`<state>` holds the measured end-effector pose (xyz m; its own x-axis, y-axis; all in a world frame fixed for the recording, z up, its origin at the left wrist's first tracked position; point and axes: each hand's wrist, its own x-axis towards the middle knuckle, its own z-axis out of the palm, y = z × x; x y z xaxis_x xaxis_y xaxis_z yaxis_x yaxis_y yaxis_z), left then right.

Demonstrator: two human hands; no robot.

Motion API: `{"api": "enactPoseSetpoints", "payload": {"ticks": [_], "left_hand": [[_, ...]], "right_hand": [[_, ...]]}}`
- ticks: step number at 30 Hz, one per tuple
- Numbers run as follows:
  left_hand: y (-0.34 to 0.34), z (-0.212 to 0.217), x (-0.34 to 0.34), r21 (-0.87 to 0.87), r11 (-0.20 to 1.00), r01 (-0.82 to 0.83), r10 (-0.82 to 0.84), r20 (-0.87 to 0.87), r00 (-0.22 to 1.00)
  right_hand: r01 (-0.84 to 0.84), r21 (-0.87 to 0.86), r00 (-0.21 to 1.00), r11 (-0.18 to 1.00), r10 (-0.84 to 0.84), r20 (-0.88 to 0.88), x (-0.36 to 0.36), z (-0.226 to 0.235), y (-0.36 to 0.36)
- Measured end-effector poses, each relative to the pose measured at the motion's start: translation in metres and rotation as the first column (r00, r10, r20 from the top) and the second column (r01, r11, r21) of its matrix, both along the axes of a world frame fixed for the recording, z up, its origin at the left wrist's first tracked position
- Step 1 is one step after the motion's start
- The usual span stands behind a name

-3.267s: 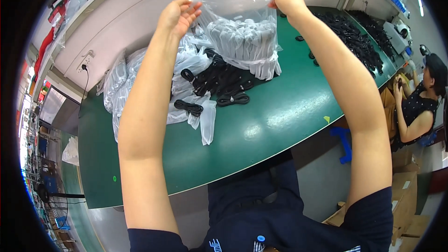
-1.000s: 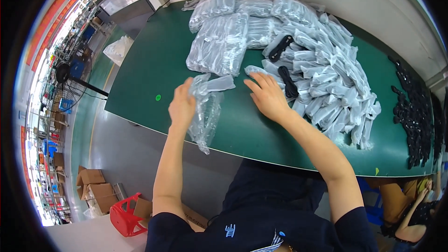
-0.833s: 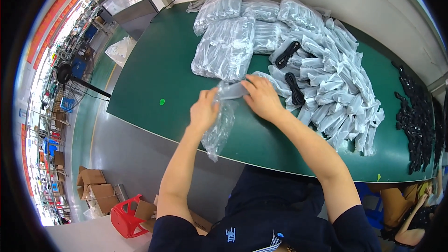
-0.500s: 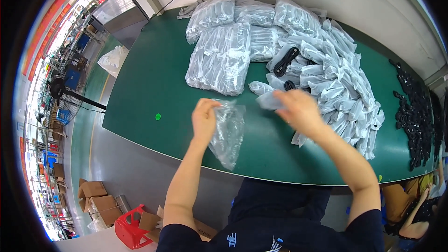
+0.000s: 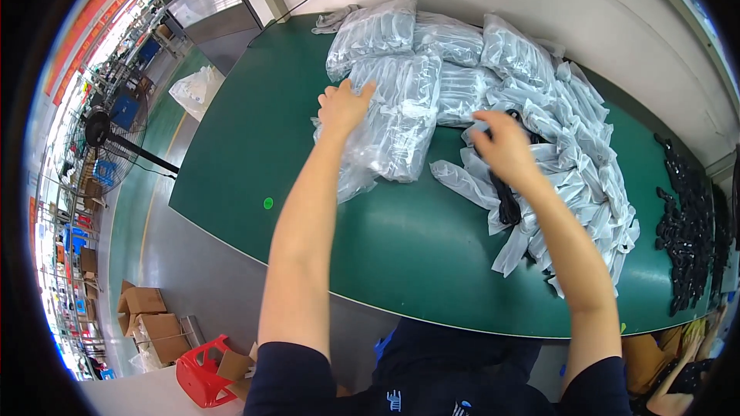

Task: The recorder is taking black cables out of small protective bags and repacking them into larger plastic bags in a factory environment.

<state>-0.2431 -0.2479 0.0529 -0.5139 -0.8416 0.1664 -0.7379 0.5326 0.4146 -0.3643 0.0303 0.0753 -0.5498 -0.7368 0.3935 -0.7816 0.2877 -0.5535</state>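
My left hand [image 5: 344, 110] reaches over the left edge of a large clear bag packed with white-sleeved bundles [image 5: 402, 119]. Its fingers are apart, and beneath and beside it lies a thin clear plastic bag [image 5: 353, 179], crumpled against the packed one. My right hand [image 5: 502, 146], slightly blurred, hovers at the left side of the loose sleeved-bundle pile [image 5: 574, 154], thumb and fingers apart. Right below it a coiled black cable [image 5: 506, 204] lies on the sleeves; more black cable shows behind the hand. A single white-sleeved bundle [image 5: 462, 181] points out toward the left.
Several more packed clear bags [image 5: 374, 31] stand along the wall at the back. Black cables [image 5: 684, 223] are heaped at the table's right end. A green sticker [image 5: 268, 203] marks the green tabletop. A fan [image 5: 99, 129], cartons [image 5: 158, 331] and a red stool [image 5: 204, 374] stand left. Another person's arm [image 5: 678, 381] shows lower right.
My left hand has carried the thin clear bag forward and laid it against the packed bag. My right hand has moved forward to the cables and no longer shows a sleeve in its fingers.
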Motion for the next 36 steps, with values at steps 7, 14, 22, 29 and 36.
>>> {"api": "enactPoseSetpoints", "payload": {"ticks": [7, 14, 22, 29, 36], "left_hand": [[0.003, -0.017, -0.006, -0.059, 0.998, 0.003, -0.002, 0.016, 1.0], [0.007, -0.04, 0.049, -0.227, 0.962, 0.149, -0.158, -0.024, 0.987], [0.058, -0.044, 0.117, -0.304, 0.907, 0.291, -0.333, -0.098, 0.938], [0.053, -0.01, 0.152, -0.185, 0.891, 0.413, -0.434, -0.086, 0.897], [0.119, 0.007, 0.118, -0.166, 0.708, 0.686, -0.706, -0.17, 0.688]], "right_hand": [[-0.164, 0.198, 0.929, 0.966, 0.219, -0.298, 0.057, -0.06, -0.019], [0.018, -0.057, 0.995, 0.998, -0.012, 0.102, 0.02, -0.061, -0.029], [0.24, -0.18, 0.556, 0.954, 0.017, 0.831, 0.042, -0.056, -0.093], [-0.038, -0.301, 0.403, 0.953, 0.29, 0.868, 0.175, -0.074, -0.002], [-0.379, -0.151, 0.256, 0.913, 0.26, 0.931, 0.173, -0.027, 0.075]]}}
